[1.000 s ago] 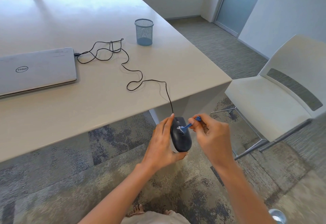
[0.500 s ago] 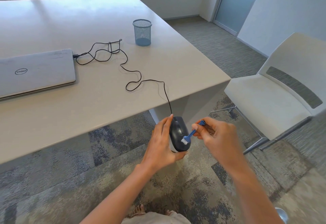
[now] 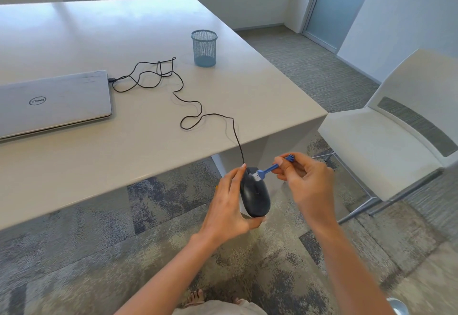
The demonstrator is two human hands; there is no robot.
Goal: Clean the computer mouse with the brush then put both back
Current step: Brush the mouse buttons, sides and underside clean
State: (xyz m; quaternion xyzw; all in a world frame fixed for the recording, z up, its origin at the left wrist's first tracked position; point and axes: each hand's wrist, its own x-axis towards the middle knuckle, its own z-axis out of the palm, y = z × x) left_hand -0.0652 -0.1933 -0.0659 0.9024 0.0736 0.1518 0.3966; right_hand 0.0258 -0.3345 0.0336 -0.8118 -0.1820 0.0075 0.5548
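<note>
A black wired computer mouse point(image 3: 255, 194) is held in the air just off the table's front edge, top side facing me. My left hand point(image 3: 229, 205) grips it from the left and below. My right hand point(image 3: 306, 182) pinches a small blue brush point(image 3: 269, 168) by its handle; the white bristles touch the mouse's far end near the wheel. The mouse's black cable point(image 3: 198, 114) runs up over the table edge and loops across the table to the laptop.
A closed silver laptop point(image 3: 53, 102) lies at the table's point(image 3: 124, 156) left. A blue mesh pen cup point(image 3: 204, 48) stands further back. A white chair point(image 3: 386, 138) is to the right. Patterned carpet lies below, with my feet near the bottom edge.
The brush head has moved from the mouse's lower right side up to its far end near the wheel. My right hand rose slightly; my left hand kept its hold.
</note>
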